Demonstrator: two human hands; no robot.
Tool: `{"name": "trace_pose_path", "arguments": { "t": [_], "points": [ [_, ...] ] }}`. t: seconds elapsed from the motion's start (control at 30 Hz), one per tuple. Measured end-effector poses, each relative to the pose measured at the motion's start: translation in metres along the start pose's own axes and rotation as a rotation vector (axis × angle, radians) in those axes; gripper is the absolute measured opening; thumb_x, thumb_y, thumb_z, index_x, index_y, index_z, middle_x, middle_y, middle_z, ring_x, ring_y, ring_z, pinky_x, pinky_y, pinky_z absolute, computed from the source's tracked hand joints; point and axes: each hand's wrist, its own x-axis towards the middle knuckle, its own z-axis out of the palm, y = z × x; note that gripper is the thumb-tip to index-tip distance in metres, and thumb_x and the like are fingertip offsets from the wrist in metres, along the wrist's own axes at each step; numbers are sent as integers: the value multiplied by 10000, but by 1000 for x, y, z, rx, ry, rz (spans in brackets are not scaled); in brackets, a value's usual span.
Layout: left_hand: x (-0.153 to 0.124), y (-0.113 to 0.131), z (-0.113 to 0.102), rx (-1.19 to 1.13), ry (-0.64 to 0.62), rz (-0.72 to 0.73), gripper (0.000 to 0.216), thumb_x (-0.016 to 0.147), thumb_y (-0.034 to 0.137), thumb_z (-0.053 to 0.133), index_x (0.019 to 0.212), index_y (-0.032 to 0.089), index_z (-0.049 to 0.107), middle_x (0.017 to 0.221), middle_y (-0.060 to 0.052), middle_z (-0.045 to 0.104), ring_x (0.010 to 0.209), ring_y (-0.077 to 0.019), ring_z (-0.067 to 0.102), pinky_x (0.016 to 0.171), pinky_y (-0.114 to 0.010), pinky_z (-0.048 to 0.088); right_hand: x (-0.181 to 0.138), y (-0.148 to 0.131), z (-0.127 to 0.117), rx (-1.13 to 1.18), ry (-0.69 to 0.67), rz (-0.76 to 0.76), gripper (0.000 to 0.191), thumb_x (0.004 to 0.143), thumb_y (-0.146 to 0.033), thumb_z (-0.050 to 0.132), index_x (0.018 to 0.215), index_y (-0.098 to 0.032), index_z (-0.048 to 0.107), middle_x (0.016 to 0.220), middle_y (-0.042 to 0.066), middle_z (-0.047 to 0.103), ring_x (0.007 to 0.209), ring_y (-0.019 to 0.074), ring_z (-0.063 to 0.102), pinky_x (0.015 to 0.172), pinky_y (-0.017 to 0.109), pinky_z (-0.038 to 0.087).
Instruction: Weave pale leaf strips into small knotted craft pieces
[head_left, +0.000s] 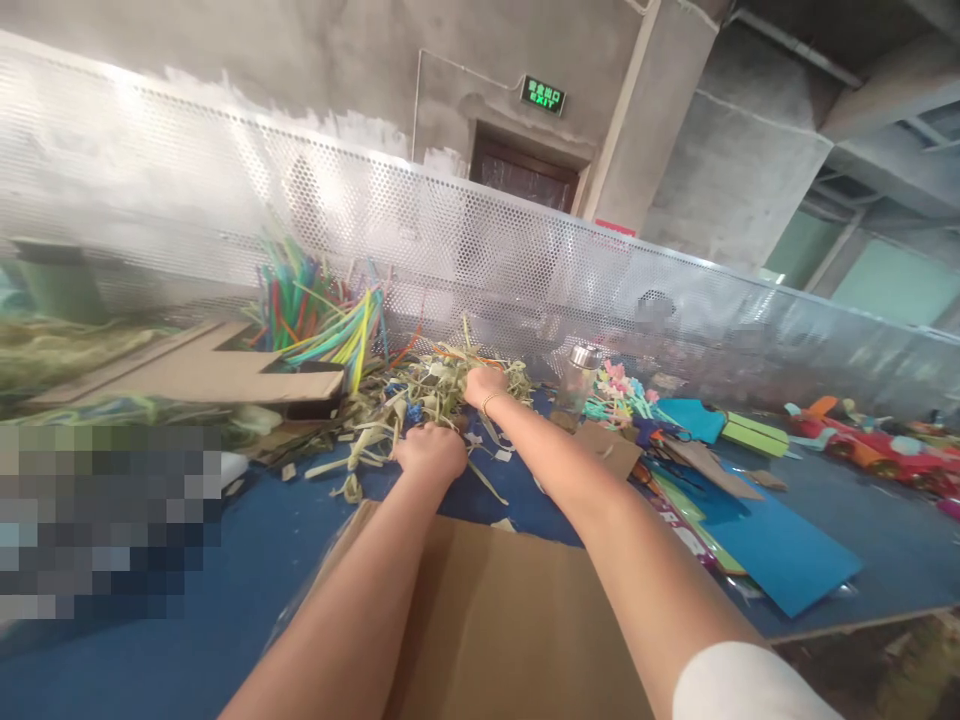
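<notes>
A tangled heap of pale green-tan dried plant strips (435, 388) lies at the back of the blue table. At its front edge, my left hand (433, 452) is closed around some of the strips, its fingertips turned down out of sight. Farther back and to the right, my right hand (486, 383), with a thin bracelet at the wrist, is closed on strips too; its fingers are partly buried in the heap. Under my forearms lies a brown cardboard sheet (510, 610).
Left of the heap are a cut cardboard piece (195, 370) and colourful pipe cleaners (300, 300). A clear bottle (577, 385) with a metal lid stands to the right, near paper flowers (619, 385) and a blue sheet (787, 555). A perforated metal panel (420, 230) closes off the back.
</notes>
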Motion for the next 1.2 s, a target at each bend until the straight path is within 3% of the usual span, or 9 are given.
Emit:
{"name": "trace_pose_path", "arguments": {
  "t": [0.2,0.33,0.47,0.7,0.83,0.93,1.07,1.13,1.2],
  "points": [
    [-7,9,1,80,-102,67,434,766,210,516,1169,168,670,1359,-213,515,1220,-372,504,873,-477,487,-10,-26,-20,103,215,-190,298,869,-417,501,986,-208,679,1004,73,701,960,195,631,820,281,457],
    [-6,8,3,92,-119,76,426,777,195,514,1173,160,668,1348,-224,522,1208,-375,518,858,-481,495,-10,-45,-16,56,47,-320,345,793,-522,571,888,-229,724,953,57,714,942,199,635,814,282,461],
    [-5,6,6,63,-73,86,419,813,219,476,1184,159,662,1318,-223,550,1198,-357,532,865,-469,492,-3,-51,-8,-39,10,-237,285,733,-320,638,963,-179,729,1011,124,706,985,249,640,814,315,475],
    [-4,6,6,11,-57,95,391,782,288,531,1115,169,698,1247,-215,605,1144,-373,566,843,-494,492,14,-6,-30,267,114,13,213,786,-250,581,941,-214,722,987,74,714,939,199,647,785,253,456],
    [-4,3,7,-18,-5,92,363,779,237,498,1064,177,716,1190,-201,635,1093,-365,595,810,-472,499,12,24,-41,623,114,173,62,733,-194,661,771,-165,701,768,45,683,792,167,627,680,216,426],
    [-6,0,4,-60,157,100,340,797,227,461,997,178,731,1146,-198,639,1039,-356,612,776,-447,496,-4,36,-42,815,70,229,151,776,-219,640,650,-137,633,556,4,562,582,117,542,570,208,394],
    [-5,-2,-1,-183,466,166,346,863,312,408,943,211,728,1082,-143,655,1025,-315,600,832,-402,458,-35,45,-36,932,-5,221,224,809,-289,628,640,-152,578,461,-55,439,431,65,397,475,182,356],
    [0,-1,0,-332,496,208,377,892,384,381,973,217,709,1049,-116,670,989,-273,611,837,-357,449,-51,46,-30,1050,-74,203,197,789,-260,640,642,-157,559,457,-66,429,417,56,375,461,172,355],
    [6,1,4,-504,410,234,370,884,432,411,996,212,686,1002,-90,688,923,-233,627,786,-308,455,-68,46,-23,1162,-171,155,134,760,-174,627,648,-158,555,465,-66,448,417,53,382,456,166,354]
  ]
}}
